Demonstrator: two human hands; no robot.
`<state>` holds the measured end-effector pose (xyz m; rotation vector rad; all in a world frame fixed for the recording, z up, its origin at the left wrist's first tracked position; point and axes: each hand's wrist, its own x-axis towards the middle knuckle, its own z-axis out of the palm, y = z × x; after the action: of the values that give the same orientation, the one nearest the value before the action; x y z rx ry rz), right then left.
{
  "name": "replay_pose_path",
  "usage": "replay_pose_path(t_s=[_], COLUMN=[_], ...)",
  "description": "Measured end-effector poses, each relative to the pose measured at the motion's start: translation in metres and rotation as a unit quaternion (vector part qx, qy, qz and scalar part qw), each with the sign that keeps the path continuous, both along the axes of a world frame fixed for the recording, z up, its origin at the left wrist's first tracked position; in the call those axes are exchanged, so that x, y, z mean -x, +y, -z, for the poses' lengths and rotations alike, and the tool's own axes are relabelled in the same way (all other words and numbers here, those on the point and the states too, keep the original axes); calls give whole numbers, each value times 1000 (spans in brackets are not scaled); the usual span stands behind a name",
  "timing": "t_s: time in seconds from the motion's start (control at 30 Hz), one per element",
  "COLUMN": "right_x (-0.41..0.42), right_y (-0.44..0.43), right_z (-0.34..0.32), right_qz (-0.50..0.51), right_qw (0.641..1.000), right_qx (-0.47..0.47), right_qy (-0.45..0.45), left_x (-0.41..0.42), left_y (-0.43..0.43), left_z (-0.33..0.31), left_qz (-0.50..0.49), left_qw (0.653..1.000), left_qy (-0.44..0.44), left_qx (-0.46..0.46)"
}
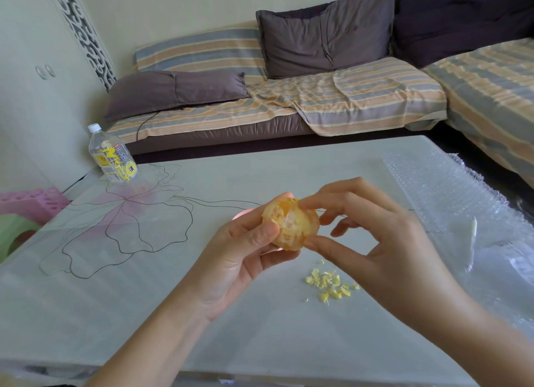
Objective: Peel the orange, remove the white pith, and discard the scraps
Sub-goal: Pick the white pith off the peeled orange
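Head view. The orange (291,225) is held in the air above the desk (144,314), near mid-frame and touching no surface. It shows no outer peel; pale pith patches remain on the face turned toward the camera.

Left hand (242,251): its fingers (268,230) are curled round the fruit from the left and below, with the thumb pressed on the front face. This hand carries the weight.

Right hand (384,242): it comes in from the right. The index tip rests on the top of the orange and the thumb tip on its lower right edge, so the two bracket that side. The other fingers are bent and stand clear of the fruit. Whether a pith strand sits between the tips cannot be told.

Governing relation — the orange lies left of the right hand's fingers and inside the left hand's grip. It is close to round, with no clear long axis. The remaining pith faces up and toward the wearer, so it is judged to be within reach of the right index and thumb.

Scraps (332,285): a small loose pile of yellowish bits on the desk, below the right hand and apart from the fruit — not yet discarded.

Judgement: peeling done, pith removal in hand, disposal outstanding.
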<state>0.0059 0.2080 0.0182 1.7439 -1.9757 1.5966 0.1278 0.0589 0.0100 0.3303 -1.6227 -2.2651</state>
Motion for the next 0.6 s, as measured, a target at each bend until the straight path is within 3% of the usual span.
replay_pose_path(t_s=[0.2,0.43,0.6], right_x=[4,8,9], right_y=[5,9,12], right_z=[-4,-4,-5], right_qz=[-21,-34,-28], right_qw=[996,994,989], right_qx=[-27,-30,-29], right_qy=[81,103,140], left_x=[2,2,1], left_y=[4,13,17], left_z=[0,0,-3], left_qz=[-22,-56,-24], left_qw=[998,992,992], left_qy=[6,-5,3], left_qx=[56,112,123])
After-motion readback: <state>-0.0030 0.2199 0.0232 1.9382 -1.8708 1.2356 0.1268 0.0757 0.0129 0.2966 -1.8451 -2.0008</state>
